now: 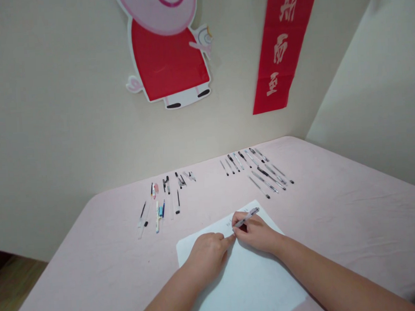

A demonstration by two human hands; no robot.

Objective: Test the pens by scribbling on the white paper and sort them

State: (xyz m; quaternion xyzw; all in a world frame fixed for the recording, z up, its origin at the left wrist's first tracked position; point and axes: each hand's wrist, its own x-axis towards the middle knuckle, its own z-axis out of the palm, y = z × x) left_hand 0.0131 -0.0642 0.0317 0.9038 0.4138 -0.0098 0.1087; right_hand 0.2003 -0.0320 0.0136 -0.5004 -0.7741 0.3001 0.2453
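A sheet of white paper (249,283) lies at a slant on the pink tabletop, with small dark writing near its top edge. My right hand (254,233) is closed around a clear pen (246,217), whose tip is down at the paper and hidden by the fingers. Resting on the sheet's left part is my left hand (209,250), holding nothing. Its index finger stretches toward the right hand, close to the pen's tip, while its other fingers are partly curled or hidden.
Several pens and refills (271,173) lie in slanted rows at the back right of the pink table (353,222). At the back left are pen parts, caps and a yellow-white marker (157,217). A wall with a red banner (275,54) and a cartoon cutout (171,60) rises behind.
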